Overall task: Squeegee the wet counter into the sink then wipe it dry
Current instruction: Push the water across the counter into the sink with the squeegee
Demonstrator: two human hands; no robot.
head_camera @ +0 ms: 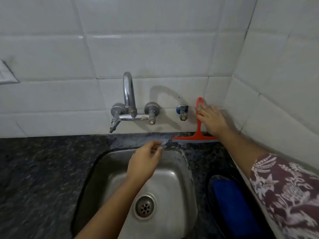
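The upright squeegee (198, 131) at the far right is crossed by the fingers (202, 110) of the right hand (213, 120), grip unclear; the left hand (144, 163) is held loose, empty.

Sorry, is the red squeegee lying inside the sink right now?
No, the squeegee stands against the wall, its blade on the counter behind the sink.

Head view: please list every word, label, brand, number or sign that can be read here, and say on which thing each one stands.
No readable text anywhere in this view.
Red squeegee: plain, no brand visible.
Tap: bare metal, no marking visible.
White wall plate at the left edge: blurred, no letters can be made out.
Patterned sleeve: a print only, no letters.
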